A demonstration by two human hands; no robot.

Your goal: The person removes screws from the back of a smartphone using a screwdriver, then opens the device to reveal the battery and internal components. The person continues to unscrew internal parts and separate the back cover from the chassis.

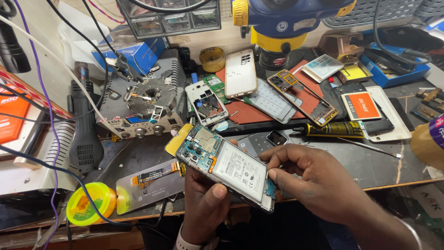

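- The left hand (206, 199) grips an opened phone (226, 166) from below, thumb pressed on its lower edge. The phone is held tilted above the near edge of the table (370, 164), not resting on it.
- The right hand (314, 178) is pinched closed at the phone's lower right corner, fingertips (273, 175) on the frame beside the battery (239, 171). Whether it holds a small part cannot be told.
- The phone's back is off: battery, circuit board (200, 144) and a yellow flap (178, 141) at its top corner are exposed.
- Just behind the phone lie a dark part (273, 139) and a glue tube (335, 129). Further back: a white frame (206, 103), a gold frame (305, 95), a cased phone (240, 73) on a red mat (300, 90).
- To the left: a hot-air handle (83, 125), a heater unit (143, 104), a display panel (150, 183) with a flex cable, a yellow solder reel (88, 203).
- Risk: the phone is supported only by the left hand over the table edge; a slip would likely drop it to the floor.
- Risk: hard pressure or prying at the corner could bend or puncture the battery, or tear a nearby flex.
- Risk: bare fingers on the board could leave grease or discharge static.
- Risk: the crowded table and trailing cables (51, 125) could snag a sleeve and pull tools down.
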